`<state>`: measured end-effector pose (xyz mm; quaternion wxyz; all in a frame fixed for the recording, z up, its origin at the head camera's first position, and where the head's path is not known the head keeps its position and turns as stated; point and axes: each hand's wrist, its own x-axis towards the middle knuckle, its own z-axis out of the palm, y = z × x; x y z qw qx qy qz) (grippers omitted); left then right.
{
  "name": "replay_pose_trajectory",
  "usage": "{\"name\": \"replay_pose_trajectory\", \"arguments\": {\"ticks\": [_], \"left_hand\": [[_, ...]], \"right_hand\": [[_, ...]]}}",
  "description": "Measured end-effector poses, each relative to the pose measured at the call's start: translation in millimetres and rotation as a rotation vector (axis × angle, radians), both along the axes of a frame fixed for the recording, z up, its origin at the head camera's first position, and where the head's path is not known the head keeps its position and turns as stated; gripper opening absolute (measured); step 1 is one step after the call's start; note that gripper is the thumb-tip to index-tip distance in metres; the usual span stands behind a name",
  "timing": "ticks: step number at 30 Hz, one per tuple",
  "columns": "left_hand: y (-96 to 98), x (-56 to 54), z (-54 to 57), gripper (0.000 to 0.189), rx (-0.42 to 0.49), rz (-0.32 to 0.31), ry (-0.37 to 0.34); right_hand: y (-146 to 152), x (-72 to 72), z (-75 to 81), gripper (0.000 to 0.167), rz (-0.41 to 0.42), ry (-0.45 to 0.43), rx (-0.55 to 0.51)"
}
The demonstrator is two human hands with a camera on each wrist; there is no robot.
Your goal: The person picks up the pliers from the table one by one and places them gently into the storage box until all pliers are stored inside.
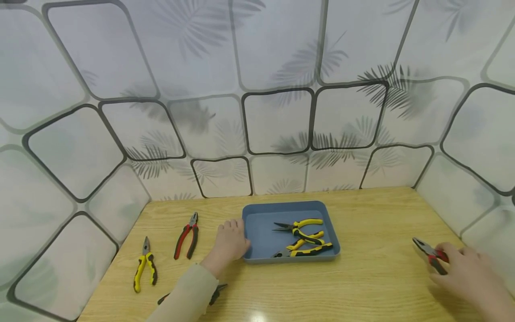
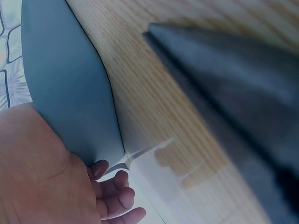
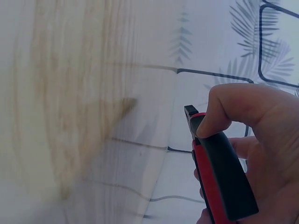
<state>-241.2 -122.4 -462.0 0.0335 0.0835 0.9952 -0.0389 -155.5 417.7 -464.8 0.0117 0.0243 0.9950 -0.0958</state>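
Observation:
My left hand [image 1: 231,239] rests against the left wall of a blue-grey tray [image 1: 249,206]; the left wrist view shows its fingers loosely bent beside the tray's outer wall [image 2: 70,84]. Inside lie yellow-and-black long-nose pliers [image 1: 309,222] and a second yellow-and-black pair of pliers [image 1: 310,252], partly overlapping. Far to the right, my right hand [image 1: 468,270] grips red-and-black pliers [image 1: 432,256] by the handles, jaws pointing away to the left. In the right wrist view the thumb presses on the black grip of these pliers [image 3: 229,177].
On the left of the wooden table [image 1: 374,286] lie yellow-and-black pliers [image 1: 141,270] and red-and-black pliers [image 1: 186,237]. Dark-jawed pliers [image 1: 217,294] are partly hidden under my left forearm; their jaws [image 2: 233,93] loom close in the left wrist view. Patterned walls [image 1: 277,120] enclose the table.

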Motion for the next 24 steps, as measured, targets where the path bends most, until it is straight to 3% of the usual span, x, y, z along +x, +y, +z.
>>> {"name": "replay_pose_trajectory", "arguments": {"ticks": [8, 18, 24], "left_hand": [[0.4, 0.9, 1.2, 0.042, 0.001, -0.005, 0.015], [-0.5, -0.1, -0.4, 0.039, 0.003, -0.008, 0.013], [-0.9, -0.5, -1.3, 0.038, -0.001, -0.011, 0.024]], "right_hand": [[-11, -8.5, 5.4, 0.066, 0.061, 0.068, 0.029], [-29, -18.4, 13.8, 0.068, 0.1, 0.099, 0.051], [-38, -20.7, 18.0, 0.064, 0.123, 0.109, 0.016]]}}
